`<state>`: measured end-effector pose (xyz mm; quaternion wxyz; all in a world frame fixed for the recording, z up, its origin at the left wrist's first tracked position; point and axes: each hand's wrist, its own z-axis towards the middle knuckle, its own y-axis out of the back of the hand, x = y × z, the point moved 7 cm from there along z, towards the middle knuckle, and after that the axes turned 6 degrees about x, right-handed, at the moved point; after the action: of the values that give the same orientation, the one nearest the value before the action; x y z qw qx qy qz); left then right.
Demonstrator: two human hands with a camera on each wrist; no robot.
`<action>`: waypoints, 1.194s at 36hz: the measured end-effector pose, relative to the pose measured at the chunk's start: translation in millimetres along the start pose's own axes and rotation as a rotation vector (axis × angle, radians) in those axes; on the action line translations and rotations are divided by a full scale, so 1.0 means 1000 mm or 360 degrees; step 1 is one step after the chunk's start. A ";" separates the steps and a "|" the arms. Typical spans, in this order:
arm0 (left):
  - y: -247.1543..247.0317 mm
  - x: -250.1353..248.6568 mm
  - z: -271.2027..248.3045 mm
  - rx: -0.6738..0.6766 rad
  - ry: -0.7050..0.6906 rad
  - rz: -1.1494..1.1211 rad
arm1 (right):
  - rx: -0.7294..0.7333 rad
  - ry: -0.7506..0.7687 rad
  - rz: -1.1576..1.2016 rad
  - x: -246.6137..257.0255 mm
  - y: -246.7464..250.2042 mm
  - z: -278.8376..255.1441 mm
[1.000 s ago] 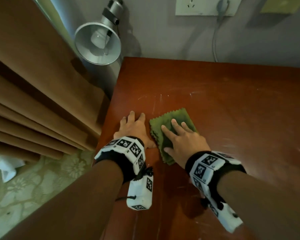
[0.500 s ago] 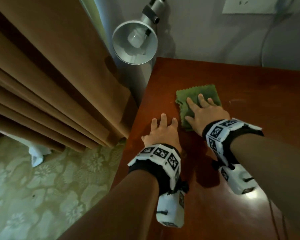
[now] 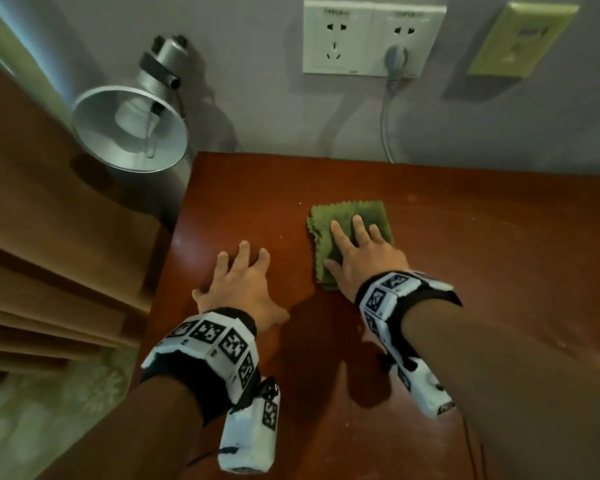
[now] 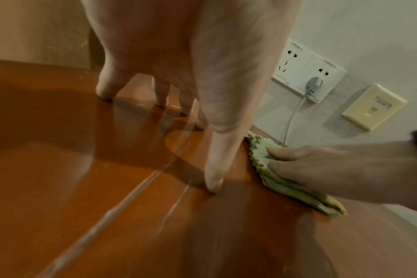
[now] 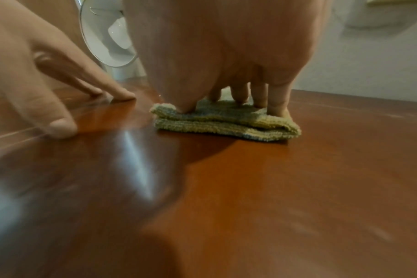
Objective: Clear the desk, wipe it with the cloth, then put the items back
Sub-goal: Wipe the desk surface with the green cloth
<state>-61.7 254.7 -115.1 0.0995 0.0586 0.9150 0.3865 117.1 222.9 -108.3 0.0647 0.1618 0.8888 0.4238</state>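
Head view: red-brown desk (image 3: 465, 289) fills the lower right, back edge against a grey wall (image 3: 257, 64). Brown curtain (image 3: 49, 237) hangs off the desk's left side. Metal lamp (image 3: 129, 129) sits between curtain and wall, past the desk's back-left corner, shade open toward the camera. White socket panel (image 3: 373, 39) on the wall, with a yellowish plate (image 3: 520, 39) just right of it.

Left hand (image 3: 238, 289) is on bare wood near the left edge, fingers spread, holding nothing. Right hand (image 3: 361, 258) is beside it, apart, palm down, straight fingers pressing on the cloth (image 3: 347, 216).

Cloth is green, folded, zigzag-edged, flat on the desk's back-left part, short of the back edge.

Grey plug (image 3: 395, 58) in the panel's right half, cord (image 3: 385, 126) dropping behind the desk.

Right wrist view: fingertips (image 5: 277, 111) and thumb pin the folded layers, nothing curled round them. Left wrist view: wood blurred, left fingertips (image 4: 105, 92) touch the desk.
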 end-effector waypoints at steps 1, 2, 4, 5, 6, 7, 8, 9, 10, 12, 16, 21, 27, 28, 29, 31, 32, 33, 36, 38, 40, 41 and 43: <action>0.001 -0.001 0.004 0.0029 0.0005 -0.0010 | -0.0025 -0.0003 -0.0010 0.002 0.006 0.008; 0.001 -0.001 0.007 0.0059 0.0011 -0.0022 | -0.0043 -0.0002 -0.0020 0.004 0.012 0.015; 0.003 -0.003 0.011 0.0103 0.0020 -0.0018 | -0.0056 0.0005 -0.0040 0.009 0.023 0.029; 0.003 -0.003 0.013 0.0122 0.0032 -0.0016 | -0.0065 0.0005 -0.0054 0.012 0.028 0.036; 0.002 -0.005 0.014 0.0144 0.0033 -0.0020 | -0.0078 -0.0006 -0.0060 0.012 0.033 0.040; 0.000 -0.007 0.014 0.0158 0.0034 -0.0023 | -0.0086 -0.0012 -0.0048 0.010 0.035 0.042; 0.005 -0.002 0.018 0.0160 0.0062 -0.0018 | -0.0091 0.0015 -0.0018 0.019 0.040 0.051; 0.004 -0.006 0.019 0.0180 0.0055 -0.0025 | -0.0091 0.0002 -0.0005 0.017 0.041 0.053; 0.005 -0.006 0.021 0.0191 0.0059 -0.0036 | -0.0088 -0.0002 0.0013 0.018 0.041 0.054; 0.007 -0.006 0.021 0.0203 0.0080 -0.0054 | -0.0062 0.0051 0.0038 0.025 0.038 0.051; 0.007 -0.004 0.012 0.0160 0.0074 -0.0017 | -0.0036 0.0277 -0.0029 0.041 0.012 0.015; 0.002 0.016 -0.012 0.0025 0.0227 -0.0146 | -0.0002 0.0404 -0.0128 0.048 -0.005 -0.010; -0.009 0.045 -0.033 -0.0010 0.0273 -0.0229 | -0.0129 0.0406 -0.0057 0.088 0.002 0.007; -0.009 0.047 -0.034 -0.0017 0.0276 -0.0244 | -0.0138 0.0454 -0.0059 0.100 0.001 0.009; -0.007 0.050 -0.034 -0.0041 0.0280 -0.0259 | -0.0144 0.0513 -0.0079 0.113 -0.001 0.008; -0.004 0.051 -0.034 -0.0100 0.0276 -0.0275 | -0.0137 0.0670 -0.0149 0.140 -0.011 0.001; -0.004 0.051 -0.034 -0.0121 0.0281 -0.0276 | -0.0128 0.0750 -0.0181 0.151 -0.018 -0.005; -0.003 0.051 -0.034 -0.0131 0.0287 -0.0269 | -0.0114 0.0813 -0.0208 0.159 -0.024 -0.009; 0.000 0.047 -0.036 -0.0119 0.0335 -0.0255 | -0.0046 0.0905 -0.0235 0.162 -0.024 -0.011; 0.004 0.041 -0.037 -0.0117 0.0361 -0.0217 | -0.0007 0.0866 -0.0212 0.154 -0.018 -0.007; 0.006 0.033 -0.036 -0.0108 0.0375 -0.0210 | 0.0024 0.0757 -0.0147 0.136 -0.017 0.000; 0.008 0.027 -0.034 -0.0122 0.0355 -0.0208 | 0.0017 0.0695 -0.0115 0.124 -0.016 0.005; 0.007 0.012 -0.028 -0.0135 0.0278 -0.0187 | -0.0024 0.0564 -0.0072 0.090 -0.008 0.016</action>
<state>-79.7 242.0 -92.5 0.0442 -0.0332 0.9049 0.4220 34.9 260.3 -122.7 -0.0823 0.0639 0.8865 0.4508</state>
